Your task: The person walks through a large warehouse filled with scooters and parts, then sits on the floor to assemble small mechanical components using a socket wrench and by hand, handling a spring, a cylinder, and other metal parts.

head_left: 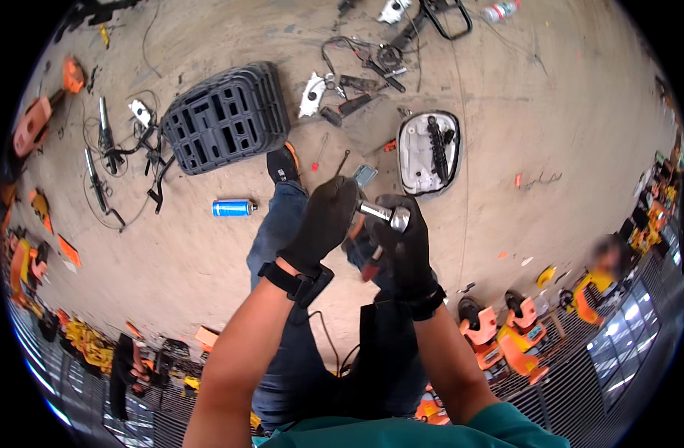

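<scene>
Both my hands wear black gloves and meet in front of my knees. My left hand [330,216] is closed around one end of a shiny metal socket tool [377,211]. Its round, bright head [400,219] lies against my right hand [404,243], whose fingers curl around that end. A dark red handle [371,266] shows just under my right hand; I cannot tell whether it is held. Beyond my hands, a small grey rectangular piece [364,175] rests on the floor.
A black plastic basket [226,119] lies beyond my left shoe [283,164], near a blue spray can [235,207]. Ahead to the right is a white-lined shell [410,168] holding a black part. A red-tipped screwdriver [316,166], cables and orange scooter parts [521,343] lie around.
</scene>
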Demonstrator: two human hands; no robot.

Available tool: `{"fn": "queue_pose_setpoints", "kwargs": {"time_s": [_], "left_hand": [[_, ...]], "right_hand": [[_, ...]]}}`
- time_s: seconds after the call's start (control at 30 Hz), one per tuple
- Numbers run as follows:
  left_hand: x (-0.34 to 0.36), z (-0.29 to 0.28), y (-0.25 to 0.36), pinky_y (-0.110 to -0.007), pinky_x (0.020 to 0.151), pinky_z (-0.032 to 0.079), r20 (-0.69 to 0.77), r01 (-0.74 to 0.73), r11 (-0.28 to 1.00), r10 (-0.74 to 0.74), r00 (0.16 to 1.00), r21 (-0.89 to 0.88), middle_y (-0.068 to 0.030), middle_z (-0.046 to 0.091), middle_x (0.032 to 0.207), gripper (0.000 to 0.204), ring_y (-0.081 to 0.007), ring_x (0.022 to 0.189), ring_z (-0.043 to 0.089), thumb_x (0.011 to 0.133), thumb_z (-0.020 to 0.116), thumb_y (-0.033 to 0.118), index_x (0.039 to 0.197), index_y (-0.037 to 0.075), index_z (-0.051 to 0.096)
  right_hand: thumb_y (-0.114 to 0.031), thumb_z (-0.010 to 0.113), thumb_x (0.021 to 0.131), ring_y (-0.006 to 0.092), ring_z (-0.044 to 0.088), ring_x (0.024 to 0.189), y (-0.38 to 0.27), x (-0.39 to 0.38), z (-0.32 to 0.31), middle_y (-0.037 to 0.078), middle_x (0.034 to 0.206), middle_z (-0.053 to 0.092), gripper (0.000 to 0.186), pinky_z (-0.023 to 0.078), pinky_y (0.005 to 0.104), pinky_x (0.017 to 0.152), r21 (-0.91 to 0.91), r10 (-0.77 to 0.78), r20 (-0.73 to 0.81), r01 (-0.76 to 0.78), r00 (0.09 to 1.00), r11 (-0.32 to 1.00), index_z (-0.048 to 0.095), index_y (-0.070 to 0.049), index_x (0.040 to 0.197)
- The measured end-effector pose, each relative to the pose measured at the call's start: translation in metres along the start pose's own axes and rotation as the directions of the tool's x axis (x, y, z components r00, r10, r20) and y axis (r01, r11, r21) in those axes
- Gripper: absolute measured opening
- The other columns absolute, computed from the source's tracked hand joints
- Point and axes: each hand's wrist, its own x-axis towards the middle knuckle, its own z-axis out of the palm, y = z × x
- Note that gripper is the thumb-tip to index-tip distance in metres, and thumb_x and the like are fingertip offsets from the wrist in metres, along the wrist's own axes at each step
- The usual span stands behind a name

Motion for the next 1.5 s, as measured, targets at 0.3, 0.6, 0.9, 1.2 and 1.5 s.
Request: {"fn": "queue_pose_setpoints", "kwargs": {"time_s": [0.3,0.6,0.9,1.2,1.5], "left_hand": [[0.081,0.078,-0.047,-0.032,0.064,0.044,0.164,-0.203,0.969,0.180,0.970,0.141,-0.0107,0.054,0.081,0.017,-0.0191,0.067,0.051,0.100,0.045,0.014,0.096,0.000,0.054],[0.160,0.100,-0.097,-0.023,0.051,0.035,0.430,0.268,0.962,-0.220,0.876,-0.054,0.0034,0.044,0.070,0.019,-0.0058,0.059,0.040,0.101,0.044,0.017,0.105,0.005,0.059],[0.213,0.057,-0.137,-0.024,0.044,0.030,0.651,-0.188,0.982,0.142,0.746,0.001,0.0029,0.041,0.060,0.040,-0.0059,0.048,0.036,0.101,0.046,0.039,0.082,0.006,0.056],[0.192,0.046,-0.170,-0.041,0.061,0.046,0.301,-0.559,0.767,0.478,0.825,0.315,-0.0208,0.056,0.072,0.019,-0.0340,0.067,0.057,0.097,0.048,0.016,0.092,-0.002,0.052],[0.188,0.062,-0.170,-0.036,0.068,0.047,0.367,-0.624,0.644,0.505,0.781,0.442,-0.0140,0.056,0.084,0.019,-0.0300,0.076,0.060,0.091,0.056,0.011,0.106,0.000,0.055]], "right_hand": [[-0.024,0.057,0.098,0.0042,0.046,0.062,0.080,0.067,-0.089,-0.002,0.084,0.056,0.017,0.041,0.0230,0.053,0.765,0.259,0.146,-0.275,0.955,0.582,0.054,-0.015,0.112],[-0.017,0.063,0.092,0.0077,0.050,0.054,0.084,0.127,-0.118,-0.003,0.065,0.051,0.013,0.044,0.0266,0.052,0.287,0.041,-0.139,0.000,0.989,0.958,0.058,-0.007,0.098],[-0.006,0.081,0.072,0.0235,0.069,0.093,0.071,0.177,-0.111,0.014,0.103,0.068,0.042,0.054,0.0324,0.080,-0.742,-0.588,0.229,0.530,0.776,0.410,0.061,-0.003,0.110],[-0.010,0.069,0.086,0.0073,0.056,0.076,0.078,0.201,-0.097,0.003,0.086,0.060,0.028,0.045,0.0229,0.064,-0.254,-0.074,0.112,0.101,0.991,0.962,0.056,-0.003,0.109],[-0.020,0.063,0.092,0.0057,0.049,0.067,0.095,0.211,-0.129,0.001,0.082,0.057,0.027,0.040,0.0219,0.059,-0.184,-0.003,0.119,0.025,0.993,0.983,0.054,-0.002,0.110]]}}
